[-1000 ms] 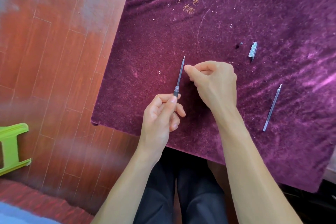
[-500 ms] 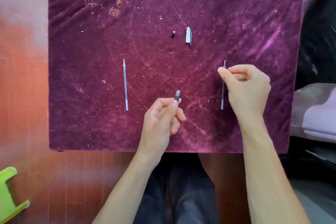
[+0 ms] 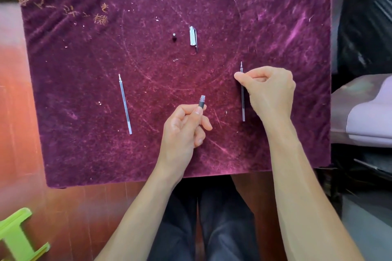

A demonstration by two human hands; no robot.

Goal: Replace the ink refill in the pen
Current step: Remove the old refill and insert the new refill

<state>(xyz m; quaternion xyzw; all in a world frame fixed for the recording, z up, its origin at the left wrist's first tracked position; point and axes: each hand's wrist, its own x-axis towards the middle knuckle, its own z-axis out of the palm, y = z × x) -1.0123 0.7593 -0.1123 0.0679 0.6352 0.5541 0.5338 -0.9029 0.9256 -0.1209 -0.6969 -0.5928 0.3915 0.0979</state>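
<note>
My left hand [image 3: 182, 133] grips a dark pen barrel [image 3: 202, 103], whose threaded open end points away from me with nothing sticking out of it. My right hand [image 3: 269, 91] pinches a thin clear ink refill [image 3: 242, 101] near its metal tip. That refill runs lengthwise along the purple velvet cloth [image 3: 84, 150]; I cannot tell whether it is lifted. A second ink refill [image 3: 125, 105] lies loose on the cloth to the left. Farther back lie the silver pen cap [image 3: 192, 35] and a small black tip piece [image 3: 174, 37].
The cloth-covered table ends just in front of my knees. A wooden floor runs along the left, with a green plastic stool [image 3: 19, 237] at the bottom left. Pale cushions [image 3: 369, 116] and black plastic sit off the right edge.
A second ago a refill stuck out of the barrel in my left hand; the barrel now shows none. My right hand moved right and pinched the right-hand refill. The view swung.
</note>
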